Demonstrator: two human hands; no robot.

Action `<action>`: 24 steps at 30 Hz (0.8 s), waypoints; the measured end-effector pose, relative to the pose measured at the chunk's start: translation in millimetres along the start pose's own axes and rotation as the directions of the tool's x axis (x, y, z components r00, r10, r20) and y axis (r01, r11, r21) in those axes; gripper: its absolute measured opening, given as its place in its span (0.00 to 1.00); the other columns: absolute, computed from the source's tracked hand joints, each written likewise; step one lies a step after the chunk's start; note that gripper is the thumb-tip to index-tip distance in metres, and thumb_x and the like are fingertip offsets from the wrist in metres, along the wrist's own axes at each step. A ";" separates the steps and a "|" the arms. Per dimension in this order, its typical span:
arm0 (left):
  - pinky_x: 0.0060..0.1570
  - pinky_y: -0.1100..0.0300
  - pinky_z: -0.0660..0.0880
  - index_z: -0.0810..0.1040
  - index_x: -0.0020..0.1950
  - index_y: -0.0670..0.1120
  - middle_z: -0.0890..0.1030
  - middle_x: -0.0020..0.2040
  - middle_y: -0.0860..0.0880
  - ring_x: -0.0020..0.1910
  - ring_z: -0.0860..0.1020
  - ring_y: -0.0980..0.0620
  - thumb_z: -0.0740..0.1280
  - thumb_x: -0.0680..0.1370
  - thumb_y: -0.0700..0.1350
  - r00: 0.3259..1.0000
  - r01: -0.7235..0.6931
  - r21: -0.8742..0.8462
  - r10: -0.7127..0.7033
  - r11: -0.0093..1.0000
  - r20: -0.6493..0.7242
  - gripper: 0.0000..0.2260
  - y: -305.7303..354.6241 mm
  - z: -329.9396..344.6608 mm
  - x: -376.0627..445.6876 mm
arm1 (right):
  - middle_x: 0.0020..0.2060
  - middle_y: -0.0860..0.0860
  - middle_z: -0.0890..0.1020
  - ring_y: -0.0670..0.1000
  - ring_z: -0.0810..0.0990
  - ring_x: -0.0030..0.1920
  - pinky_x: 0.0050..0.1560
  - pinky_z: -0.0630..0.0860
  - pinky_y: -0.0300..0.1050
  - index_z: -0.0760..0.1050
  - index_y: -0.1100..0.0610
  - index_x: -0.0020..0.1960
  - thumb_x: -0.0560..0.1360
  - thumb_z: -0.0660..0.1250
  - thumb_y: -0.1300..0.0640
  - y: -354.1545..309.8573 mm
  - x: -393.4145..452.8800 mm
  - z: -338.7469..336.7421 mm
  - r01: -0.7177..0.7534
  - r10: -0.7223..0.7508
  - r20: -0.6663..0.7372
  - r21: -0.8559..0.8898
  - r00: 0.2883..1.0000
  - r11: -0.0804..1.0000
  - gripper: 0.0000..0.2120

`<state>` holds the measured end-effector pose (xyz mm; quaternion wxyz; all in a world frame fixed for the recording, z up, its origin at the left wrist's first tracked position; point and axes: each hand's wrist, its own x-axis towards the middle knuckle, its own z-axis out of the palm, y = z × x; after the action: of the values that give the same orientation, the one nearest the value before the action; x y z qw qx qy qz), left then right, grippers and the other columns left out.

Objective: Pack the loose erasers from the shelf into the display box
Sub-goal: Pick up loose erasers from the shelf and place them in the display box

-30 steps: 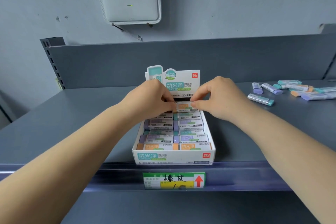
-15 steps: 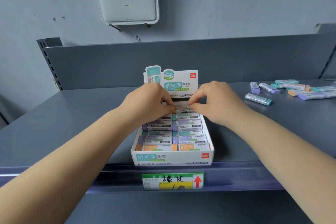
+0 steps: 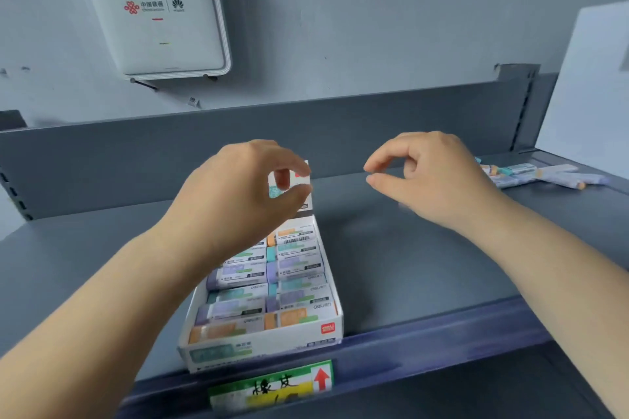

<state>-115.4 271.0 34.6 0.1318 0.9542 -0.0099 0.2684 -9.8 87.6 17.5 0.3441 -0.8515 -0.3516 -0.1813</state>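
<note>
The box (image 3: 262, 343) sits at the front edge of the shelf (image 3: 425, 269), right above a green and yellow price tag (image 3: 272, 384) with a red arrow. Inside it, the erasers (image 3: 299, 269) lie in two columns, packed row on row, in orange, teal and purple sleeves; the far row on the right shows a barcode. The box's upright header card (image 3: 303, 190) stands at the back, mostly hidden behind the left hand.

The left hand (image 3: 238, 194) hovers above the back of the box, thumb and forefinger curled toward each other with a small gap between them. Its grip is apart and nothing sits in it. The right hand (image 3: 429, 177) floats to the right of the box, over bare shelf, with thumb and forefinger also slightly parted. That grip is empty too. Both hands are clear of the erasers.

Farther right, at the back of the shelf, the loose erasers (image 3: 537, 175) lie in a scattered cluster, well apart from the box and partly hidden behind the right hand. The view is motion-blurred, so their count is hard to tell.

Behind the shelf runs a grey back panel (image 3: 340, 133), and on the wall above hangs a white router (image 3: 153, 10) with logos on its face.
</note>
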 end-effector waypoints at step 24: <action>0.49 0.57 0.73 0.71 0.63 0.57 0.74 0.61 0.57 0.56 0.74 0.51 0.62 0.74 0.43 0.910 0.103 0.379 -0.240 0.920 0.337 0.18 125.6 151.2 106.6 | 0.50 0.44 0.81 0.36 0.76 0.41 0.41 0.72 0.31 0.77 0.44 0.47 0.69 0.68 0.58 235.9 23.0 -120.4 0.161 -0.011 0.487 -0.268 0.873 0.950 0.11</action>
<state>41.6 116.4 -3.8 -0.0226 0.9928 0.0986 0.0648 168.6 -109.2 5.9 0.1044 -0.8952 -0.4321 -0.0313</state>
